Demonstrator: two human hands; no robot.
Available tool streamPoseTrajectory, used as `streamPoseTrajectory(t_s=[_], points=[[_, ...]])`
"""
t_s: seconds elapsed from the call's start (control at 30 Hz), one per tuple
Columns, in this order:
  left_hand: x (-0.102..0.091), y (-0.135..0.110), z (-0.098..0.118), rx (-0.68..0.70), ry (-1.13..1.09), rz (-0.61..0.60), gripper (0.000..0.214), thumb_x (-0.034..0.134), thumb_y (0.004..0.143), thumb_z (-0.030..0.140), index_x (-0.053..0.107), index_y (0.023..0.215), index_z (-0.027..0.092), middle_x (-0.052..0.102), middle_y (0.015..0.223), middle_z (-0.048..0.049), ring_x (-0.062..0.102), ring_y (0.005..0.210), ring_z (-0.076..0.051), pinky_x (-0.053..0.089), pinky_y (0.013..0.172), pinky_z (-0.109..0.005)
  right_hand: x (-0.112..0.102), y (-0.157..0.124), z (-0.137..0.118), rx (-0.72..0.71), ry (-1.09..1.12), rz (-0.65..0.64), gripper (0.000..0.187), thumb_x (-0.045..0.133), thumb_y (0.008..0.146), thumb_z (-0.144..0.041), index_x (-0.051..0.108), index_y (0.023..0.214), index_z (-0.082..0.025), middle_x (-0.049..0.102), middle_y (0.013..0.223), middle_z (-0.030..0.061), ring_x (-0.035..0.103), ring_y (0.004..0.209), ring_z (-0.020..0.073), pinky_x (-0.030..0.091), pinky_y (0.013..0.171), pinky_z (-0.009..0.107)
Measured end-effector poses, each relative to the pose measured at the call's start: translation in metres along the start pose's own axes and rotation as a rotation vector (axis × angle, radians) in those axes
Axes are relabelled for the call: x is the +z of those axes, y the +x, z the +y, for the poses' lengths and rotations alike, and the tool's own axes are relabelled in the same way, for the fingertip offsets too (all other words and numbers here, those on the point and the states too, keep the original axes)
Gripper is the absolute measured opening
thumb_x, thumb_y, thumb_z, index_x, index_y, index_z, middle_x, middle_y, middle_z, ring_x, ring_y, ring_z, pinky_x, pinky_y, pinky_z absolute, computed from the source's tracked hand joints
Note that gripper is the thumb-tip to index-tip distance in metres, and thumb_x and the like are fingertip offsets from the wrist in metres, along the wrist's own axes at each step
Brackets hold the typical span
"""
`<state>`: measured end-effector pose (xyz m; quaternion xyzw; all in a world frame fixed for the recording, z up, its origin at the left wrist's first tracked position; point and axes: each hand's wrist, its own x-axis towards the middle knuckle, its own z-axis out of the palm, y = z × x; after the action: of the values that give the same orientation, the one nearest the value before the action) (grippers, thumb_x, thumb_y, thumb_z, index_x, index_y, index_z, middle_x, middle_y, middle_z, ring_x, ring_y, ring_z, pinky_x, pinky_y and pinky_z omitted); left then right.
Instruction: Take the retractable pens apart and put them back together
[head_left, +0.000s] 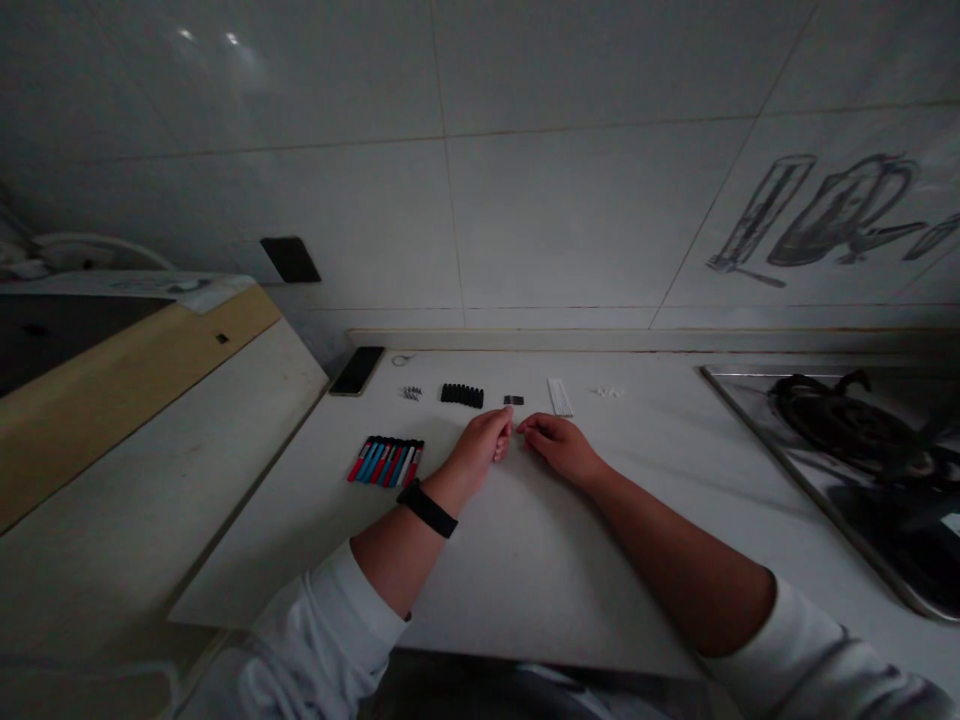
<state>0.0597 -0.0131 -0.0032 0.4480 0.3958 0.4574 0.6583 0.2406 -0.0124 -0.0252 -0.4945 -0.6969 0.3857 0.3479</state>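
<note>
Close together over the middle of the white counter are my left hand [484, 440] and my right hand [557, 443]. The left is closed, thumb against curled fingers, and whatever it may grip is too small to name. Thumb and fingertips of the right are pinched, also around something I cannot make out. Just beyond the fingers lie small dark pieces [514, 400] in a row. A bundle of thin white sticks [559, 397] rests behind the right hand, with tiny white pieces [609, 392] beside it. Left of these are black ribbed parts [462, 395] and small metal springs [411, 393].
Red, blue and white pen barrels [386, 461] lie lined up near my left wrist. A phone [358, 371] and a small ring [403, 360] sit at the back left. The gas stove [855, 430] borders the right side; a tiled wall [562, 220] stands behind.
</note>
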Motion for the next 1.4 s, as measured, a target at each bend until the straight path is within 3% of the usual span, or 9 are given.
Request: streamPoseTrajectory(t_s=[1.13,1.4], points=[[-0.0048,0.0047,0.0007,-0.109,-0.211,0.019,0.051,0.073,0.083,0.061,0.049,0.070,0.018,0.036,0.053,0.0086,0.032,0.043,-0.006,0.025,0.045,-0.021,0.0014,-0.0028,-0.0044,-0.013,-0.086,0.007,0.022,0.053,0.089,-0.028,0.071,0.099,-0.022,0.073,0.081,0.0021,0.064,0.073,0.0174,0.047,0.073,0.030],[-0.0035,0.0053,0.0008,-0.118,-0.224,0.042,0.044,0.074,0.084,0.052,0.050,0.068,0.018,0.036,0.051,0.0088,0.032,0.042,-0.006,0.026,0.045,-0.022,0.0014,-0.0031,-0.0021,-0.027,-0.092,0.000,0.022,0.053,0.089,-0.027,0.071,0.100,-0.022,0.073,0.084,0.0021,0.065,0.075,0.0177,0.047,0.075,0.030]])
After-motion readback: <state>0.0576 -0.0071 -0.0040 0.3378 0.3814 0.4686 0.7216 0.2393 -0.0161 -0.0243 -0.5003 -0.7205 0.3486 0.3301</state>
